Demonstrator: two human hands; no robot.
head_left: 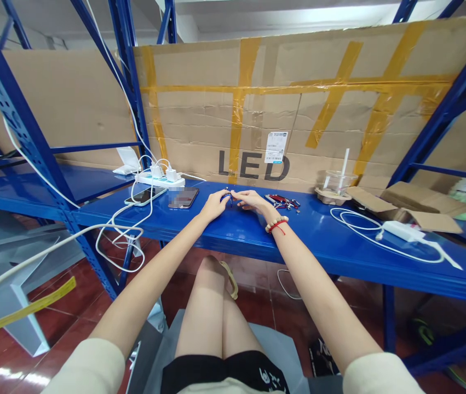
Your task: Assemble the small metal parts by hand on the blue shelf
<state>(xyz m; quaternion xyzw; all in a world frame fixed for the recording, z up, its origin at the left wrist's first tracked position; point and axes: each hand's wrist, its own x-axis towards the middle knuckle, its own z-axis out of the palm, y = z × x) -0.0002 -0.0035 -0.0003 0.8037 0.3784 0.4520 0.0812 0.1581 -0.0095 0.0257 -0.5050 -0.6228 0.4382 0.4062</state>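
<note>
My left hand point(215, 204) and my right hand point(251, 200) meet fingertip to fingertip just above the blue shelf top. A small dark, thin thing point(230, 198) shows between them, too small to name. The left fingers are pinched together at it. My right thumb and index finger also close on it, while the other fingers reach forward. Right of my right hand lies a pile of small red and silver metal pieces point(284, 202). Left of my left hand, a dark phone point(189, 198) lies flat.
A second phone point(145, 196) lies by a white power strip point(161, 178) with trailing cables. To the right are a plastic cup with a straw point(335, 186), a white adapter point(403, 231) with its cord and an opened cardboard box point(425, 205). Large cardboard point(200, 126) stands behind.
</note>
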